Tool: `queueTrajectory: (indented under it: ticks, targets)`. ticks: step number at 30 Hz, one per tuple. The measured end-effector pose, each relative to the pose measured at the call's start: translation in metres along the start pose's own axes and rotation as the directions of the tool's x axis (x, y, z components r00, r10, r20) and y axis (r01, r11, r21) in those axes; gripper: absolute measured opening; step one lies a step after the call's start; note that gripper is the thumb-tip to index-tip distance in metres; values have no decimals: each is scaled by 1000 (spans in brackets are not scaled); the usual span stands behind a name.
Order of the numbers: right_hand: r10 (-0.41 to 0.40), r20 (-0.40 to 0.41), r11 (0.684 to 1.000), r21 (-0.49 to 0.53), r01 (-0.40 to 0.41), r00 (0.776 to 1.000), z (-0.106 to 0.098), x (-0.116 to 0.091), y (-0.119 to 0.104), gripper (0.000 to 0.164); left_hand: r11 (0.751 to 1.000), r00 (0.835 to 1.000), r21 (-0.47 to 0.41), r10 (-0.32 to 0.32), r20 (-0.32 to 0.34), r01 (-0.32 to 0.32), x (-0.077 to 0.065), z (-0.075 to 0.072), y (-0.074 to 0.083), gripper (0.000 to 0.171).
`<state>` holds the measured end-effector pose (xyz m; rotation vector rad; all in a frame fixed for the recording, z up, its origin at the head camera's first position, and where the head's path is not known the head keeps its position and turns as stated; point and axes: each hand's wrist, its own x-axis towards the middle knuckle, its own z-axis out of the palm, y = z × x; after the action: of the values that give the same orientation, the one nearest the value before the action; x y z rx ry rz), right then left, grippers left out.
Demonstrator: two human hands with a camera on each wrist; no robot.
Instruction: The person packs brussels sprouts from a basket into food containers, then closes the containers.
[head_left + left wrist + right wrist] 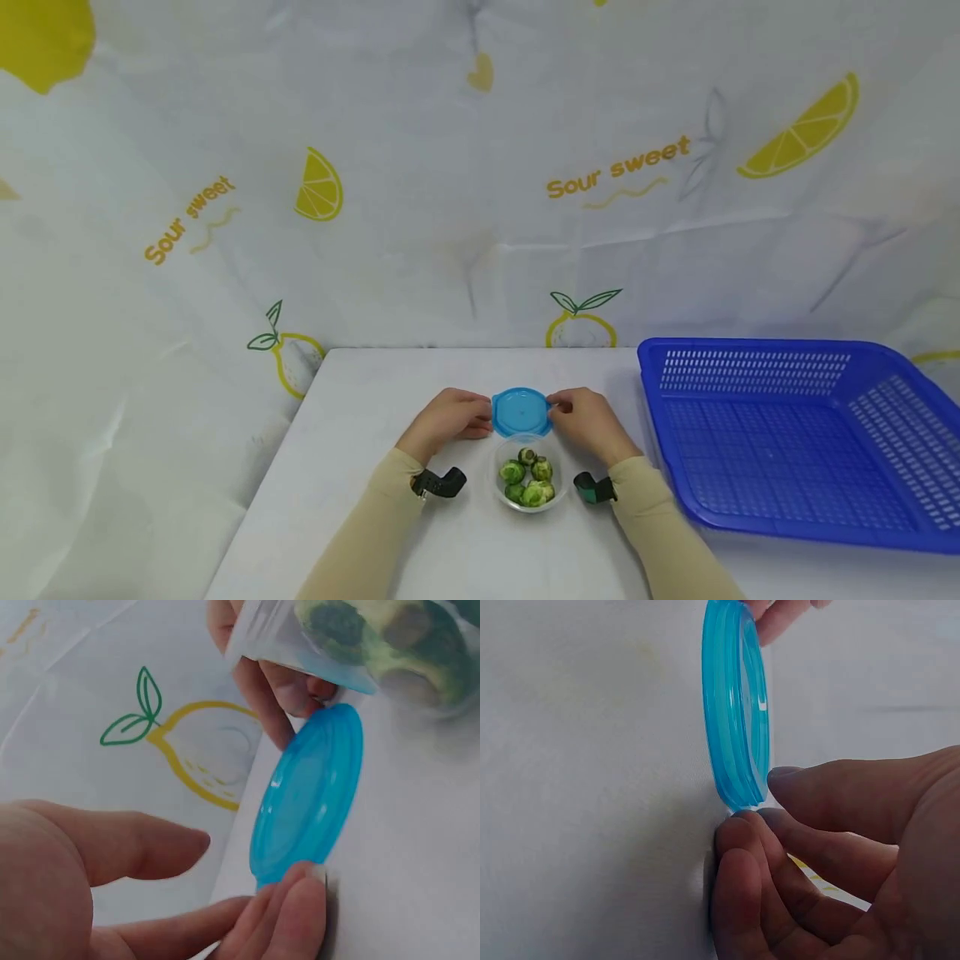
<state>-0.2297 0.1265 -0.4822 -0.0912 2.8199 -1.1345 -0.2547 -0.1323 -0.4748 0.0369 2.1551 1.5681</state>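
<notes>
A round translucent blue lid (pixel 521 411) lies just behind a clear round bowl (pixel 501 498) of several Brussels sprouts (pixel 537 493). At the lid's left edge is my left hand (pixel 452 415). Its fingertips (pixel 304 889) meet the rim, while the thumb (pixel 161 844) stands apart from the lid in the left wrist view. My right hand (pixel 588 421) pinches the lid's right edge between thumb and index finger. In the right wrist view the thumb (pixel 840 791) presses by the rim, with the other fingers curled below it.
A large blue plastic basket (pixel 795 525) stands on the right of the white table (pixel 300 500). Behind the table hangs a white cloth (pixel 420 167) printed with lemons. Each wrist carries a small black camera, the left one (pixel 442 482) and the right one (pixel 595 488) flanking the bowl.
</notes>
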Motion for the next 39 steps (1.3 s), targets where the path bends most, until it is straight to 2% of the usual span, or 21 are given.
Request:
queueTrajectory:
  ticks: [6,11,18,22,26,32,35,39]
  targets:
    - [-7,-9,1000,-10,6,1000,9,-1,1,33,998,998,-58,-42,-42,40,2,6,2,36]
    - [1,-27,1000,-20,-2,1000,10,-3,0,31,986,994,-147,-90,-63,80,2,10,2,34]
    - [-24,-89,1000,-23,22,996,8,-3,-1,29,956,986,-266,-149,-76,124,5,14,7,40]
    - [-17,-135,1000,-8,16,991,8,-4,0,29,945,985,-300,-159,-61,134,2,16,10,50]
    - [-18,-154,1000,5,19,988,8,-3,2,29,930,987,-347,-152,-58,123,1,15,10,57]
    - [-38,-214,999,28,45,976,7,-2,1,30,911,990,-394,-141,-29,118,2,12,10,37]
    - [-48,-248,997,49,62,967,2,-4,-6,31,919,994,-386,-107,-35,85,1,8,14,29]
    - [-70,-276,994,61,90,959,-7,-12,-20,34,933,996,-358,-60,-63,34,-5,4,23,27]
